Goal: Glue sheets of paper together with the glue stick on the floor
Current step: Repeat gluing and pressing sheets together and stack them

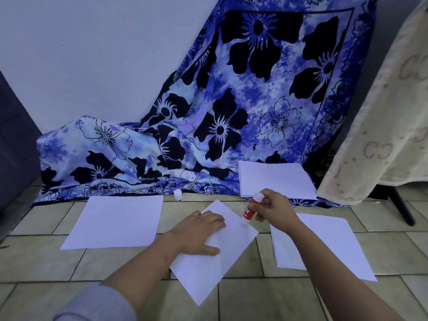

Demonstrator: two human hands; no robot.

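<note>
Under both hands, on the tiled floor [243, 295]: one white sheet of paper [208, 269], lying at a slant, its far corner between the two hands.

Left hand [199, 232]: open, palm down, fingers spread flat on the upper part of that sheet, pinning it.

Right hand [273, 208]: closed round a red-and-white glue stick [251, 209], held tilted, uncapped end down and touching the sheet near its right edge, just right of the left hand's fingertips.

Beyond the hands, at the hem of the blue flowered cloth [231, 100]: a small white cap [177, 195], which I take to be the stick's.

Left of the left hand: a single sheet [115, 221], flat. Right of the right arm: a thin stack of sheets [324, 246]. Beyond the right hand, on the cloth: a further stack of paper [275, 179].

Step in hand, as I judge it: spreading glue on the slanted sheet; how much is covered I cannot tell, since no glue trace shows. Next move calls for steady strokes along the edges with the left hand holding firm, then a fresh sheet squared on top and pressed down.
</note>
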